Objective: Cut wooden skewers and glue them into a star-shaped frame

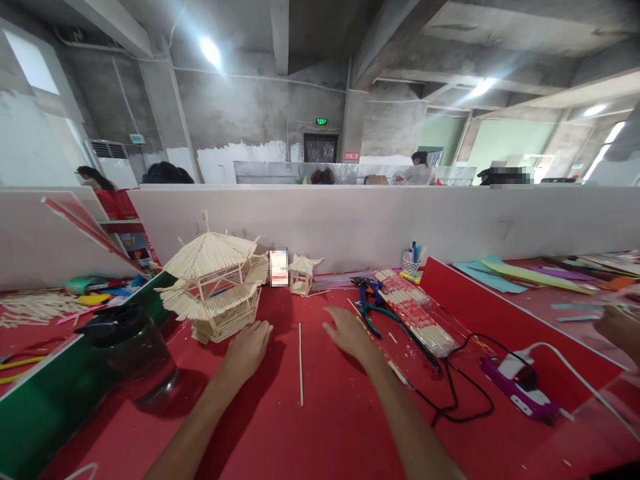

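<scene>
My left hand (250, 348) rests on the red table with nothing in it, its fingers loosely bent. It lies beside the base of a large pavilion model (213, 283) built of thin wooden sticks; I cannot tell whether they touch. My right hand (349, 331) is open on the right, fingers spread, holding nothing. Between the hands a single wooden stick (301, 363) lies lengthwise on the table. Farther back stands a small stick pavilion (303, 275), next to a small white card (279, 268) that is blurred out.
Pliers (373, 307) and plastic-wrapped stick bundles (415, 313) lie right of my right hand. A black cord (457, 417) runs toward a purple power strip (523, 390). A dark water bottle (133, 357) stands at left. Low dividers flank the table; a person's hand (620, 330) shows far right.
</scene>
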`<state>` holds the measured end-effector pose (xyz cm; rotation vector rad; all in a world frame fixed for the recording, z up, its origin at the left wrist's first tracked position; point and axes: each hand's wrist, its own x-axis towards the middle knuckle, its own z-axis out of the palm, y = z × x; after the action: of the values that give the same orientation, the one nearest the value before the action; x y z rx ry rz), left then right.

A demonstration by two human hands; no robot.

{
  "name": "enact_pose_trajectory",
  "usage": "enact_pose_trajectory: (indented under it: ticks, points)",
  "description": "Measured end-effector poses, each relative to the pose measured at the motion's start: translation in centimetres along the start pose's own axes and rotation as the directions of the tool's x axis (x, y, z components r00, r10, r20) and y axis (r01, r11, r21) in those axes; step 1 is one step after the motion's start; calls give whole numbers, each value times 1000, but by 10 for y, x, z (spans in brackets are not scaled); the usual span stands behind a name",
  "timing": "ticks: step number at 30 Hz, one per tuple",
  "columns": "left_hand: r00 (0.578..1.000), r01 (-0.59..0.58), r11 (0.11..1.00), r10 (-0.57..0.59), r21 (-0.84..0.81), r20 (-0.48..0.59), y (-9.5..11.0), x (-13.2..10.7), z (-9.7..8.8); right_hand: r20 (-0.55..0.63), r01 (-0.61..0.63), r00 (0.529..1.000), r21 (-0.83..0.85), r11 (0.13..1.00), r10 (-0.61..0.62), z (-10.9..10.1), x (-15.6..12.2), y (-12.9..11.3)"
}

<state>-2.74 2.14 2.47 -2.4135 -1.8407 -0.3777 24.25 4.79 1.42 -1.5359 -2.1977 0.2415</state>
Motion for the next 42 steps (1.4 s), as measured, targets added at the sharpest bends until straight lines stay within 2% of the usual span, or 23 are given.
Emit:
enact_pose_trajectory:
  ticks: [2, 4, 6, 9, 14, 26, 31, 34, 37, 39, 42]
  points:
    - [999, 44, 998, -43, -37, 14, -5, -2, -3, -17, -182, 983, -62, 981, 181, -12, -1, 19]
    - [997, 77, 994, -75, -76, 25, -9, -3, -3, 10, -340, 939, -121, 933, 343, -20, -5, 35]
    - [996, 83, 990, -82, -109, 17, -12, -2, -1, 58, -423, 896, -185, 887, 439, -24, -9, 44]
    - [998, 61, 988, -61, -141, 7, -14, -1, 2, 90, -453, 870, -243, 858, 485, -24, -10, 44]
    - [999, 43, 980, -40, -193, 22, -14, -2, 5, 112, -434, 868, -301, 849, 483, -21, -6, 33]
    - [999, -24, 960, 31, -277, 20, -5, -3, 5, 107, -347, 914, -292, 891, 391, -3, -1, 13]
    - [993, -110, 932, 91, -346, -72, -2, -6, 7, 80, -290, 946, -220, 931, 314, -12, -2, 0]
    - [975, -195, 898, 135, -393, -175, 6, -10, 7, 100, -173, 977, -139, 975, 188, -15, -9, -17]
    - [945, -287, 892, 202, -349, -259, 14, -12, 6, 74, 59, 995, 46, 997, -62, -10, -19, -40]
    - [922, -357, 889, 286, -286, -262, 17, -12, 6, 43, 189, 979, 172, 967, -199, -6, -24, -56]
    - [900, -426, 882, 392, -199, -191, 16, -12, 5, 28, 286, 951, 292, 913, -307, -2, -26, -71]
